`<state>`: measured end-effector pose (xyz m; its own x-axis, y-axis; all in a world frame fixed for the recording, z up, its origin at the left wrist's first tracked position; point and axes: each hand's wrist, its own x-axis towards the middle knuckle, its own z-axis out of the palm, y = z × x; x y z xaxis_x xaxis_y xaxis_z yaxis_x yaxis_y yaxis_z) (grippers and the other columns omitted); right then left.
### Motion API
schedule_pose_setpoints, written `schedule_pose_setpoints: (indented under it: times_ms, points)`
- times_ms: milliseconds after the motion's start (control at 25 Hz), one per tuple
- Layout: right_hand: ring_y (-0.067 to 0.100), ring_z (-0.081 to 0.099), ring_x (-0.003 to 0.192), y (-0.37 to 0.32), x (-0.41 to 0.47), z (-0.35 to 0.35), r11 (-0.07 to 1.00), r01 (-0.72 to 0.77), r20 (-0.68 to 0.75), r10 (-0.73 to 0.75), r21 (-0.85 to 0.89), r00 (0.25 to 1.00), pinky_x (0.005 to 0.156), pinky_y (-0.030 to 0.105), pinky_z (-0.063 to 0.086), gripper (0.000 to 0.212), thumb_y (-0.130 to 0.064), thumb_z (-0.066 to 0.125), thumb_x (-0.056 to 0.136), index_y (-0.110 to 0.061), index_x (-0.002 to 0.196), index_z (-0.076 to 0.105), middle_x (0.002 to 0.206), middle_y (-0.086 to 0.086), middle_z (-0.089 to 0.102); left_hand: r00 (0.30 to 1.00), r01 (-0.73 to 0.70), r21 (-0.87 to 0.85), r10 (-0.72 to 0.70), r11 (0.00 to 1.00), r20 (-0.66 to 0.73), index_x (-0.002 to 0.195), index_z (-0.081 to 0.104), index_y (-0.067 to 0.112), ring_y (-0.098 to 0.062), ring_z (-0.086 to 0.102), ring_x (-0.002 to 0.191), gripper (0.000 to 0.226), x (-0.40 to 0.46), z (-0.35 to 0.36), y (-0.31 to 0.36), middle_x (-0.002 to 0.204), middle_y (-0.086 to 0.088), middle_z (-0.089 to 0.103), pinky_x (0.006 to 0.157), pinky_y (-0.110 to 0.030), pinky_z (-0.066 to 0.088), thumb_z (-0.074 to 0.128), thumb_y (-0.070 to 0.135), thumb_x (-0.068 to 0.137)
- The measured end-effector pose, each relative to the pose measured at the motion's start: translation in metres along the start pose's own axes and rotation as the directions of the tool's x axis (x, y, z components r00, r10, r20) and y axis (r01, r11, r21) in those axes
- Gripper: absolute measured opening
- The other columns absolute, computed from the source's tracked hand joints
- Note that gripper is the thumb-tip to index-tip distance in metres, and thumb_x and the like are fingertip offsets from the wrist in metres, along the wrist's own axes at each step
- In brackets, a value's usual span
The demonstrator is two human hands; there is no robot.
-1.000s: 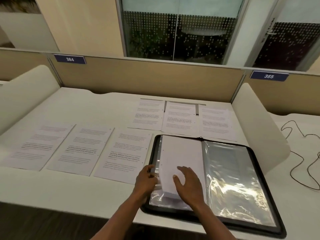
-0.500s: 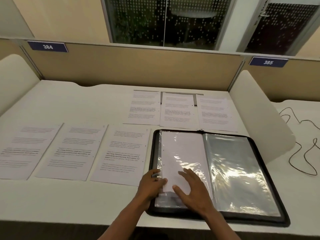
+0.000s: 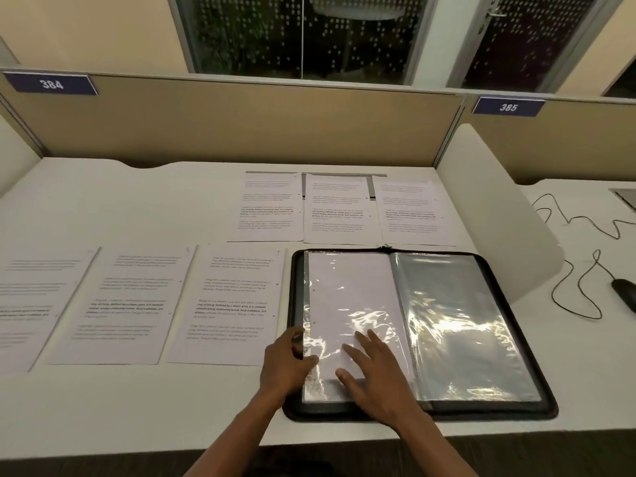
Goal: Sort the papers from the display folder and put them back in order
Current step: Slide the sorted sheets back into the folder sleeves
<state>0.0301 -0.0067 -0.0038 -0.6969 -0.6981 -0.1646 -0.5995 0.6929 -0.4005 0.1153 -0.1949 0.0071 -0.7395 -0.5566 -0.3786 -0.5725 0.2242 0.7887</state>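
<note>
While the left hand [image 3: 285, 364] pinches the sleeve's edge, the flat, open right hand [image 3: 375, 370] has pushed the paper [image 3: 347, 297] deeper into the display folder [image 3: 516, 406] (lower centre). One sheet is nearly filed; six remain.

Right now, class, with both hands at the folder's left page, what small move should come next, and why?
Probably slide the sheet fully into its sleeve: the right hand lies flat on it, the left hand holds the sleeve's edge, and the folder's right pocket looks unfilled.

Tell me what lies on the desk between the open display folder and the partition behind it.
Head view: three printed sheets in a row lie between display folder and partition.
</note>
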Motion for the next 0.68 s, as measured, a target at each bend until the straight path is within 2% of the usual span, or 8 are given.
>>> schedule_pose_setpoints:
  times_ms: [80,160,240,320,400,560,680]
  points:
    - [0.018,0.016,0.154,-0.006,0.008,0.0,0.999,-0.027,0.017,0.027,-0.028,0.999,0.12,0.029,0.003,0.091,-0.083,0.003,0.083,-0.035,0.147,0.047,0.163,-0.005,0.028,0.998,-0.06,0.086,0.06,0.994,0.006,0.126,0.05,0.035,0.003,0.059,0.074,0.059,0.0,-0.004,-0.003,0.093,0.017,0.065,0.068,-0.003,0.04,0.082,0.022,0.079]
    - [0.016,0.03,0.148,-0.012,0.019,-0.003,0.997,-0.072,-0.013,0.072,-0.03,0.997,0.119,0.027,0.012,0.074,-0.078,0.02,0.091,-0.034,0.14,0.054,0.157,-0.006,0.041,0.995,-0.101,0.159,0.101,0.982,0.008,0.12,0.045,0.039,0.005,0.056,0.072,0.057,0.002,-0.011,-0.006,0.084,0.02,0.059,0.062,-0.002,0.037,0.082,0.024,0.079]
    - [0.014,0.039,0.141,-0.018,0.034,-0.01,0.997,-0.065,-0.034,0.064,-0.028,0.997,0.119,0.029,0.023,0.059,-0.068,0.039,0.093,-0.033,0.137,0.057,0.15,-0.007,0.049,0.986,-0.15,0.188,0.16,0.971,-0.039,0.108,0.053,0.037,0.003,0.056,0.074,0.039,0.007,-0.017,-0.007,0.085,0.019,0.06,0.067,-0.005,0.041,0.08,0.03,0.08]
    - [0.015,0.043,0.137,-0.028,0.053,-0.018,0.999,-0.025,-0.051,0.024,-0.02,0.998,0.116,0.031,0.031,0.053,-0.061,0.048,0.094,-0.031,0.135,0.059,0.146,-0.006,0.053,0.971,-0.19,0.18,0.212,0.965,-0.11,0.104,0.065,0.031,0.0,0.059,0.077,0.025,0.019,-0.028,-0.007,0.086,0.016,0.064,0.073,-0.014,0.048,0.077,0.034,0.082]
    - [0.016,0.045,0.136,-0.041,0.075,-0.028,1.0,0.015,-0.059,-0.015,-0.015,0.998,0.113,0.032,0.034,0.052,-0.057,0.051,0.095,-0.027,0.137,0.059,0.144,-0.003,0.055,0.962,-0.202,0.176,0.229,0.963,-0.147,0.108,0.068,0.03,-0.002,0.06,0.078,0.028,0.037,-0.045,-0.004,0.088,0.015,0.065,0.075,-0.016,0.049,0.076,0.036,0.082]
    - [0.02,0.044,0.139,-0.074,0.124,-0.042,0.996,0.085,-0.044,-0.085,-0.009,0.995,0.114,0.031,0.033,0.053,-0.043,0.053,0.099,-0.019,0.147,0.048,0.149,0.003,0.051,0.958,-0.174,0.165,0.206,0.971,-0.202,0.106,0.071,0.024,-0.008,0.066,0.078,0.031,0.087,-0.088,0.001,0.089,0.008,0.068,0.08,-0.034,0.057,0.08,0.035,0.079]
    - [0.024,0.036,0.145,-0.094,0.162,-0.047,0.996,0.086,0.001,-0.086,-0.03,0.996,0.117,0.034,0.029,0.059,-0.041,0.05,0.102,-0.013,0.153,0.038,0.158,0.008,0.039,0.948,-0.177,0.161,0.212,0.971,-0.237,0.104,0.072,0.019,-0.013,0.067,0.081,0.03,0.125,-0.115,0.0,0.092,0.002,0.071,0.082,-0.035,0.057,0.081,0.031,0.077]
